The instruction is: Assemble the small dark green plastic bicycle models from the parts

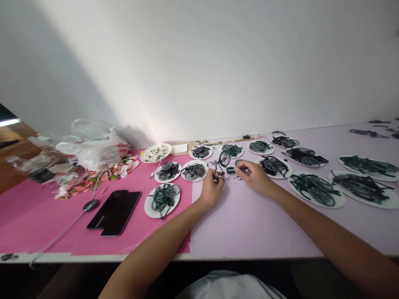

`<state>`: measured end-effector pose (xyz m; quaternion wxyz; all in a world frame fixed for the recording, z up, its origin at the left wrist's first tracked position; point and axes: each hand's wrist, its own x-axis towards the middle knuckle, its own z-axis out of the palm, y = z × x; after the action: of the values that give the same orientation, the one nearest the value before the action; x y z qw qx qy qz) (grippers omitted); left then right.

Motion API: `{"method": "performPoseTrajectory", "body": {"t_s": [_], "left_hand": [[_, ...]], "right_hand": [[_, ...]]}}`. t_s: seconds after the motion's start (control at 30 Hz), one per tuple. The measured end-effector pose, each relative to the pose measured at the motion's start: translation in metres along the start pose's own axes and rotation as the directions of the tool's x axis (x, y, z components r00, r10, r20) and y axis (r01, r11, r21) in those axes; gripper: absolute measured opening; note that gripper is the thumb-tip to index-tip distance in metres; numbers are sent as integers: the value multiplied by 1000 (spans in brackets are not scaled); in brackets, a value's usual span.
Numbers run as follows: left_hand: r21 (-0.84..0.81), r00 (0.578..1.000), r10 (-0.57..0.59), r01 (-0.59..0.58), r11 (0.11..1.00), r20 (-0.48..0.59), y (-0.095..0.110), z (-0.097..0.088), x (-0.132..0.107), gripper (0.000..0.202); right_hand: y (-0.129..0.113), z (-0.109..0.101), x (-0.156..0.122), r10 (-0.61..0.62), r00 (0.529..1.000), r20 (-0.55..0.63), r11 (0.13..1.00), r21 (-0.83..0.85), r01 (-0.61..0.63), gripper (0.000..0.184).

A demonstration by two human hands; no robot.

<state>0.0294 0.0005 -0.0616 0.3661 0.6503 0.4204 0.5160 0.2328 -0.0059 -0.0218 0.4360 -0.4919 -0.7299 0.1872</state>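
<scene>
My left hand (211, 190) rests on the pale table with its fingers pinched on a small dark green model bicycle (220, 163) that stands upright, one wheel raised. A little to the right, my right hand (253, 174) has its fingers curled together around a tiny dark part (240, 169) that I cannot make out. A small green piece (230, 170) lies between the two hands. Both forearms reach in from the near edge.
Several white plates (162, 201) of dark bicycle parts spread across the table, more at the right (316, 190). A black phone (114, 211) and a cabled device (90, 204) lie on the pink mat. Plastic bags (90, 145) and pink scraps sit at the left. A wall rises behind.
</scene>
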Motion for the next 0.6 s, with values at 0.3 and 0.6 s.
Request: {"method": "performPoseTrajectory", "body": {"t_s": [0.3,0.6], "left_hand": [[-37,1000,16,-16,999,-2,-2,1,-1,24],[-27,1000,10,-10,1000,4,1,2,-2,24]], "right_hand": [[-9,12,-5,51,993,102,997,-71,-43,36],[-1,13,-5,65,990,127,997,-57,-58,42]]}}
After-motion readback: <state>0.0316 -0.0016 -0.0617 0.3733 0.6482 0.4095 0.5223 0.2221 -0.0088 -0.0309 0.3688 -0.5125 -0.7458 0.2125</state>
